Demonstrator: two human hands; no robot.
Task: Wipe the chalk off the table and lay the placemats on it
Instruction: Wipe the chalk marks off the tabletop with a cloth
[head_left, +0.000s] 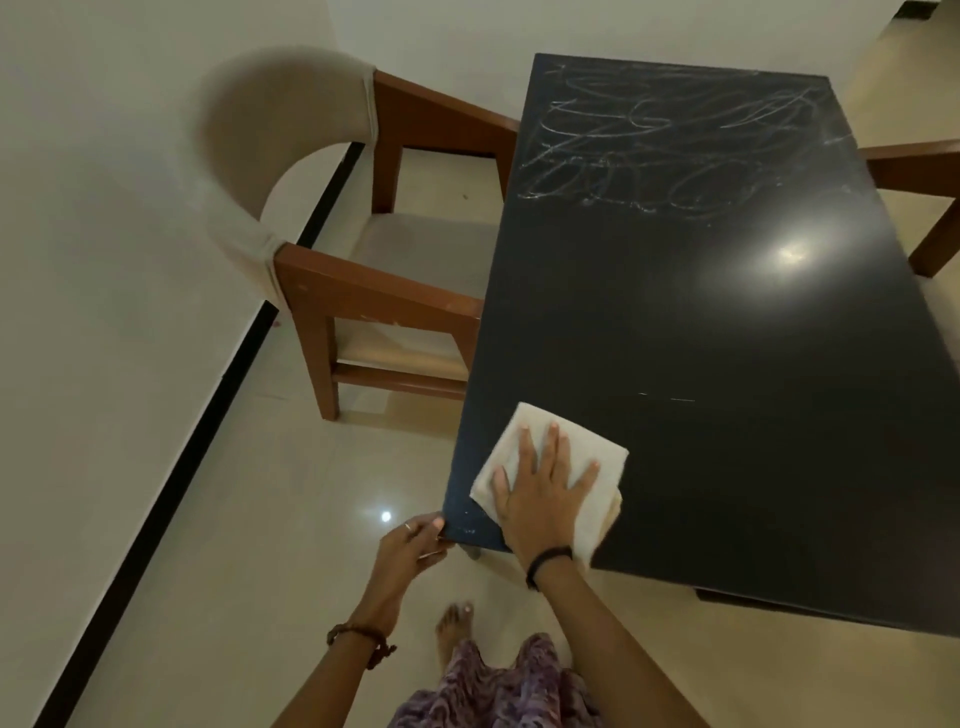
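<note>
A black table (727, 338) fills the right half of the view. White chalk scribbles (670, 140) cover its far end, and a faint chalk streak (670, 399) lies nearer. A folded cream cloth (540, 426) lies flat near the table's near left corner. My right hand (545, 488) presses on the cloth with its fingers spread straight. My left hand (415, 540) grips the table's near left corner, its fingers curled at the edge. No placemats are in view.
A wooden chair with a beige padded back (270, 130) stands at the table's left side. Another wooden chair's arm (914, 166) shows at the right. Glossy cream floor tiles (260, 519) lie below, beside a white wall with black skirting (218, 395).
</note>
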